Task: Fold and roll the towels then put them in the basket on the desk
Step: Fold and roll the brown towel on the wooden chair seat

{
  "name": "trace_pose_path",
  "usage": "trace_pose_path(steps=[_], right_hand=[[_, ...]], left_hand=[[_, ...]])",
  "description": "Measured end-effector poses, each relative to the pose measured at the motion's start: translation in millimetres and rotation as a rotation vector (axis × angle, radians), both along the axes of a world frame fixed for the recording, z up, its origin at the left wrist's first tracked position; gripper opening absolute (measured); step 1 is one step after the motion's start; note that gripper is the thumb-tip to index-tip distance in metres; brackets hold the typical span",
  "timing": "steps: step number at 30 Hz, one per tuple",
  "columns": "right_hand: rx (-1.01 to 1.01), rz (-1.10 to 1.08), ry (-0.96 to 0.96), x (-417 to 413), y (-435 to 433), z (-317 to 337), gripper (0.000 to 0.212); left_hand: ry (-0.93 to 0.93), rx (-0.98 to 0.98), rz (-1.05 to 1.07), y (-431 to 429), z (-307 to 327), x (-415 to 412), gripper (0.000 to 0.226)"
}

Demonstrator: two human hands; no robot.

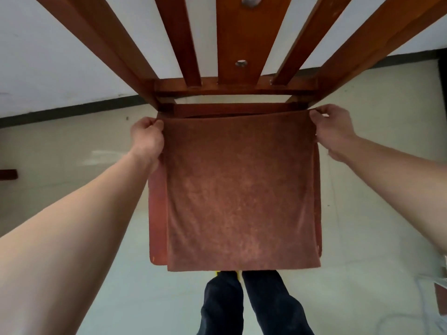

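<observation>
A reddish-brown towel (239,189) lies spread flat over the seat of a wooden chair (157,213), folded so that a second layer shows along its left and right edges. My left hand (146,136) pinches the towel's far left corner. My right hand (332,128) pinches its far right corner. Both corners sit close to the chair's backrest. The basket and the desk are out of view.
The chair's slatted wooden backrest (232,44) rises straight ahead. My legs in dark trousers (254,303) stand just in front of the seat. Pale floor surrounds the chair, with a white wall and dark skirting (72,108) behind. A pale object (441,281) shows at the right edge.
</observation>
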State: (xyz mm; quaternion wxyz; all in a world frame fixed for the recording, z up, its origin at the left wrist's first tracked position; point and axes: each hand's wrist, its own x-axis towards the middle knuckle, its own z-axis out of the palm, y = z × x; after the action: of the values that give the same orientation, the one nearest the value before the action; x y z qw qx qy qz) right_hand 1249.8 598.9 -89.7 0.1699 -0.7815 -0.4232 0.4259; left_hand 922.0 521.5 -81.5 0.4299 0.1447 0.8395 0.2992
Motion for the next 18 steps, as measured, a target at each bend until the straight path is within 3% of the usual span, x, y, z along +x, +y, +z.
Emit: trace_pose_path(steps=[11, 18], right_hand=[[0.044, 0.057, -0.312, -11.1, 5.9, -11.8, 0.029], [-0.007, 0.052, -0.341, -10.9, 9.2, -5.7, 0.032]], left_hand=[[0.333, -0.125, -0.02, 16.7, -18.0, 4.0, 0.018], [0.324, -0.2, -0.006, 21.1, -20.0, 3.1, 0.034]])
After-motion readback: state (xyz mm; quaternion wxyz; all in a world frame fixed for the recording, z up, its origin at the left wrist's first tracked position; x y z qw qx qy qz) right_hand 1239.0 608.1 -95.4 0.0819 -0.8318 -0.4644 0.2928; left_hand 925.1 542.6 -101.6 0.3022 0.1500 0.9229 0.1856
